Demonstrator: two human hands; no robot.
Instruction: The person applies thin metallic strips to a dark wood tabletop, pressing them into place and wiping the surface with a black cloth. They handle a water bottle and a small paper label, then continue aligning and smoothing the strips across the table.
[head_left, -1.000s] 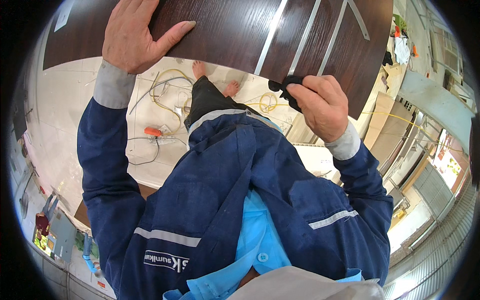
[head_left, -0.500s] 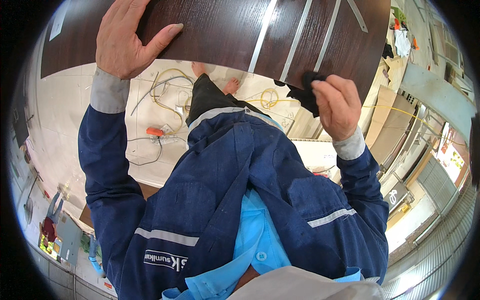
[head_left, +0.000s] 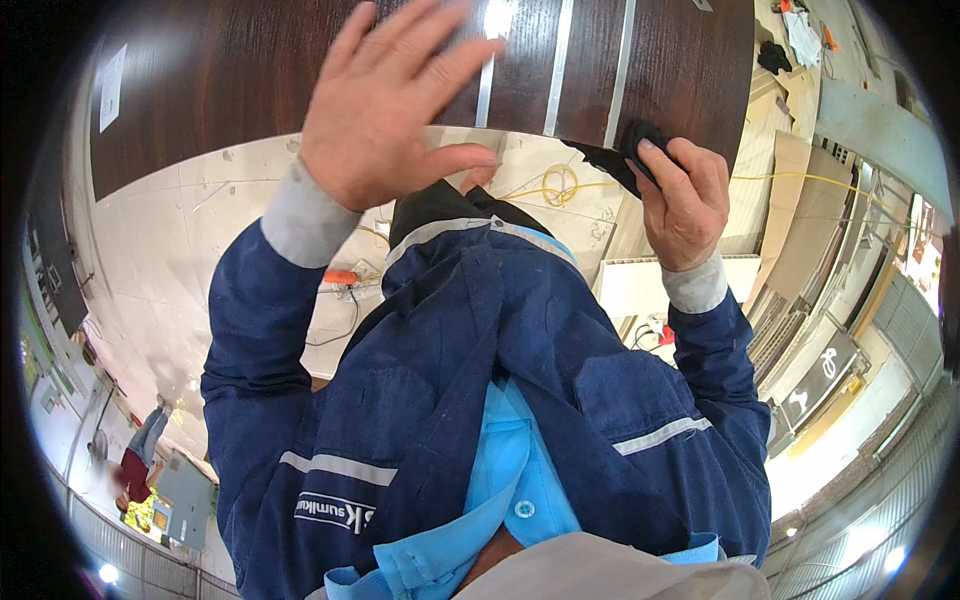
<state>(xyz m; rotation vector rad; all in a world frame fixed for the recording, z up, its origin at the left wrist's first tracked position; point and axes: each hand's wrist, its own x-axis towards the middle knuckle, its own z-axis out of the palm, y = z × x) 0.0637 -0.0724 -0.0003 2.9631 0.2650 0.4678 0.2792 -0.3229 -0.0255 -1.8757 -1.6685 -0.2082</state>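
A dark brown wood-grain panel [head_left: 250, 75] spans the top of the view, with several silvery strips [head_left: 558, 65] running across its right half. My right hand [head_left: 685, 200] grips a black cloth [head_left: 612, 162], bunched under the fingers at the panel's near edge, close to the end of a strip. Part of the cloth hangs below that edge. My left hand [head_left: 385, 115] is over the near edge, fingers spread and holding nothing; whether it touches the panel I cannot tell. A white label [head_left: 112, 88] lies on the panel's left end.
On the tiled floor below lie a coiled yellow hose [head_left: 560, 186] and an orange tool [head_left: 340, 276] with a cord. Boards [head_left: 785, 190] and a white slab [head_left: 640, 285] are at the right. Far lower left, another person [head_left: 138, 465] is near a grey cabinet [head_left: 188, 500].
My left hand has lifted from the panel and moved right, fingers now spread. The right hand has turned, with the cloth pressed at the panel's edge. The view has shifted slightly.
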